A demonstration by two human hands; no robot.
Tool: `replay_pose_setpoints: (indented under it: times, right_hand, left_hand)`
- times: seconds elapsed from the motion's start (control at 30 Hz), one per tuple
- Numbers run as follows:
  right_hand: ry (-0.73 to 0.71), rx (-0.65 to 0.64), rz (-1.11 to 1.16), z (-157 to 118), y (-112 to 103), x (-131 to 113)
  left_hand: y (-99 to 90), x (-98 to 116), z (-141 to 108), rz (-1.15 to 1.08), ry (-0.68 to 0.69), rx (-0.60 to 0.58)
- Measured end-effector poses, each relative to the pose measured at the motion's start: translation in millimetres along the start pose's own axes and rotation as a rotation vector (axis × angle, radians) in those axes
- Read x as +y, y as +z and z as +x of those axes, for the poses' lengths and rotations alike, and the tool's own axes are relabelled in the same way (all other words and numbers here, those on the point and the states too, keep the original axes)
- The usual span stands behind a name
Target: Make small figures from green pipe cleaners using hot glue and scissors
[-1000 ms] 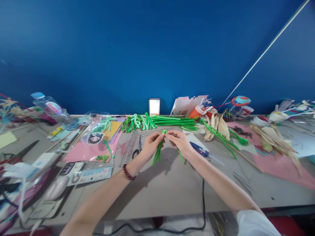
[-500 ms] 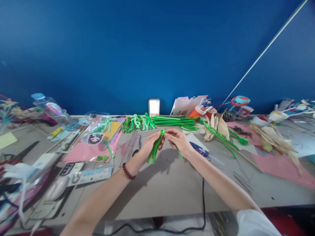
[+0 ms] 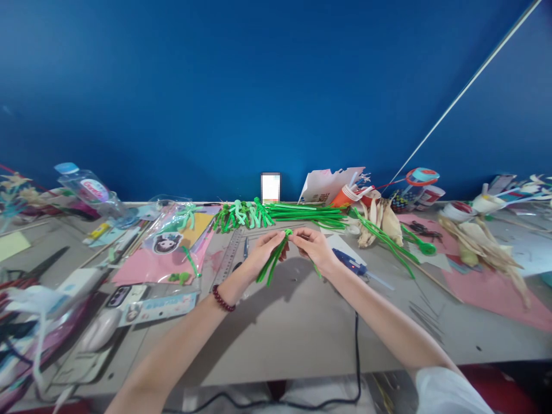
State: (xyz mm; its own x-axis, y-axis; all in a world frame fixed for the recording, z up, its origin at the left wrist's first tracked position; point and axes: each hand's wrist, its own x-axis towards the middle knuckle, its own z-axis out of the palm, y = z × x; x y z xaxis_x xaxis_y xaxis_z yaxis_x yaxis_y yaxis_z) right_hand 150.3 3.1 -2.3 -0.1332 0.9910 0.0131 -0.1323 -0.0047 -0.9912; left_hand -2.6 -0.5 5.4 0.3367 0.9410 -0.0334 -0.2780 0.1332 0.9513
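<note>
My left hand (image 3: pixel 268 250) is closed round a bunch of green pipe cleaners (image 3: pixel 273 265), whose loose ends hang down to the left. At the top of the bunch is a small green knot (image 3: pixel 288 232). My right hand (image 3: pixel 311 246) pinches at the right side of this knot, and one green stem hangs below its fingers. Behind the hands, long green pipe cleaners (image 3: pixel 306 213) lie in a pile, beside shorter bent light and dark green ones (image 3: pixel 244 214).
A blue glue gun (image 3: pixel 348 262) with a dark cable lies right of my right hand. A ruler (image 3: pixel 226 259), a pen (image 3: pixel 245 247) and a clear bag over pink paper are on the left. Cups (image 3: pixel 345 196), dried husks (image 3: pixel 382 224) and a lit phone (image 3: pixel 271 188) stand behind.
The green knot has tipped slightly and sits a little lower between my fingers. The hanging ends have shifted slightly left. Both hands keep their hold.
</note>
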Motion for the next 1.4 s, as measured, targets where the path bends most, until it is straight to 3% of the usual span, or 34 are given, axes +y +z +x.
replay_pose_setpoints:
  times: [0.17, 0.67, 1.17, 1.27, 1.4]
  right_hand:
    - [-0.038, 0.045, -0.098, -1.3, 1.0, 0.5]
    - [-0.034, -0.009, -0.064, 1.2, -2.8, -1.5]
    - [-0.113, 0.01, -0.118, 0.5, 0.1, -2.5]
    - [-0.116, 0.029, -0.125, 0.0, 0.3, -3.6]
    - [-0.095, 0.073, -0.149, 0.8, -0.9, -1.6]
  left_hand:
    - [1.2, -0.1, -1.3, -0.022, -0.034, 0.07]
    - [2.4, -1.8, -0.6, -0.136, -0.093, 0.058]
    - [-0.3, -3.3, -0.8, -0.295, -0.244, -0.188]
    - [1.3, -3.9, -0.6, -0.222, -0.206, -0.144]
    - [3.3, -5.3, 0.0, -0.051, -0.059, 0.009]
